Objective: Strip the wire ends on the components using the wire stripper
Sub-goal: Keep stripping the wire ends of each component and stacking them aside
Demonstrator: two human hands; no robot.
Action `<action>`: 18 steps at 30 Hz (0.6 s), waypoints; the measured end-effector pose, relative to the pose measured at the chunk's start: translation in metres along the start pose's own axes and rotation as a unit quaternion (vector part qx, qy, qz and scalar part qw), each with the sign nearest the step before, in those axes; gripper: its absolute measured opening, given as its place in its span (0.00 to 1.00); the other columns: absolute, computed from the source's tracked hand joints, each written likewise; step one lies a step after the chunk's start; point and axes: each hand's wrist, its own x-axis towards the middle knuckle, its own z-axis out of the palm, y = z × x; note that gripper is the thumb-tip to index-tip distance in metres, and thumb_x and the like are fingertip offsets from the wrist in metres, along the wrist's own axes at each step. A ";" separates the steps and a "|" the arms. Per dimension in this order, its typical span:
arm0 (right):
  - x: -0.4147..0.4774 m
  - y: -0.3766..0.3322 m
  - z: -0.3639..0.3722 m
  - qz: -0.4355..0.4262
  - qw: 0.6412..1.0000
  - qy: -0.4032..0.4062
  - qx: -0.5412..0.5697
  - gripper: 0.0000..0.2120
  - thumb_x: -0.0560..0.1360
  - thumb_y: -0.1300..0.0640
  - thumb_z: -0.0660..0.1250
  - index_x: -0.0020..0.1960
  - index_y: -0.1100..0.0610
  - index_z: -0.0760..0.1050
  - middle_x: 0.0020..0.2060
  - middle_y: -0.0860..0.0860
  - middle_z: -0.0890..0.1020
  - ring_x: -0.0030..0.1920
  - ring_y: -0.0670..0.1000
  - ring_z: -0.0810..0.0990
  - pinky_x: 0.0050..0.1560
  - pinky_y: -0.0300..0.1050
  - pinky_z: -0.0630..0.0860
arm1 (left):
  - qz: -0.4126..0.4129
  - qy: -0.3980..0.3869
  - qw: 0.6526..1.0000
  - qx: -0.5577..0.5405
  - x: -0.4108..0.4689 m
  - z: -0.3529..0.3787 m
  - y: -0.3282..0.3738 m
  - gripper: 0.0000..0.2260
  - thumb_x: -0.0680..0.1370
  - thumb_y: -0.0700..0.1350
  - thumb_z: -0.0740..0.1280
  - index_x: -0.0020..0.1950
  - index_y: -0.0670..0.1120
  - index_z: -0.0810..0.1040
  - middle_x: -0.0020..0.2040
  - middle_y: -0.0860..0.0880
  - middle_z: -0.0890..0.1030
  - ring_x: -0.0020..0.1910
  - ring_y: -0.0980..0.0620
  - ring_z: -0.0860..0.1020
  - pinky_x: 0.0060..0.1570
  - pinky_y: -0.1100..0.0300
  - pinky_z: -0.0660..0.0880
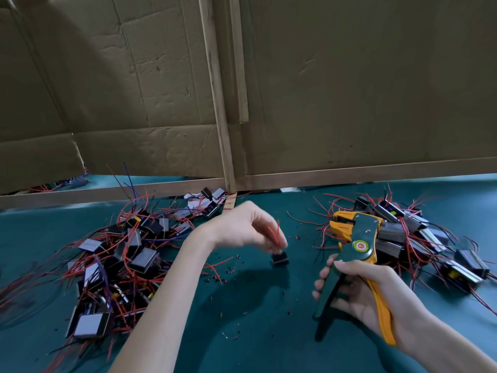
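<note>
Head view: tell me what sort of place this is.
Probably a small electronics assembly bench: piles of wired components on a teal tabletop, a wire stripper in the right hand, cardboard partitions behind.

Left arm: I see it reach in from below, wrist bent, left hand (243, 227) pinching a red wire (274, 232).
Right arm: enters lower right, right hand (363, 294) gripping the wire stripper (359, 239) handles.

One wire stripper (357, 246), one lone component (279, 258), and two component piles: left pile (115, 265), right pile (419, 238).
</note>
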 end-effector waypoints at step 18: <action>0.006 0.005 -0.004 -0.004 1.000 0.001 -0.015 0.08 0.60 0.65 0.72 0.39 0.64 0.83 0.37 0.63 0.81 0.38 0.64 0.83 0.42 0.60 0.81 | -0.144 0.137 0.978 0.056 0.027 0.038 -0.047 0.06 0.74 0.48 0.73 0.39 0.48 0.80 0.35 0.51 0.81 0.34 0.56 0.77 0.48 0.55 0.76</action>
